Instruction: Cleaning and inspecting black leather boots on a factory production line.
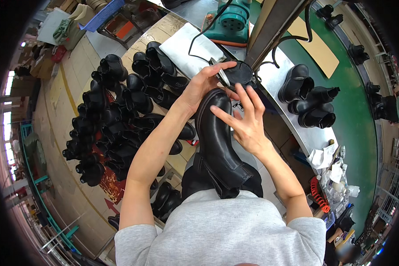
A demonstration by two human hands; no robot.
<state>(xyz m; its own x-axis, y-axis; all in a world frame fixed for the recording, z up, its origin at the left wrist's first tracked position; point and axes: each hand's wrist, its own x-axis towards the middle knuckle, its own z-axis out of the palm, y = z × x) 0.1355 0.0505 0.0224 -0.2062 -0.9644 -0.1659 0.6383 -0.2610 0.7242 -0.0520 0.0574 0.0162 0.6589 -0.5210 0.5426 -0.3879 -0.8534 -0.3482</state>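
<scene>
A black leather ankle boot (pixel 215 137) lies lengthwise over my lap, its toe pointing away from me and its shaft against my shirt. My left hand (pixel 200 88) is at the far side of the toe, fingers curled round a thin silver-edged piece (pixel 221 74), whose kind I cannot make out. Just right of that piece is a round black disc-shaped thing (pixel 239 73). My right hand (pixel 248 124) has its fingers spread: one tip rests on the boot's upper near the toe, while others reach toward the black disc. The boot's far tip is partly hidden by my hands.
Many black boots (pixel 115 115) stand crowded on the left. Several more boots (pixel 306 95) sit on the metal bench at right. A green machine (pixel 230 22) and a white cloth (pixel 186 48) are ahead. A red coiled hose (pixel 318 195) hangs near crumpled plastic (pixel 334 173).
</scene>
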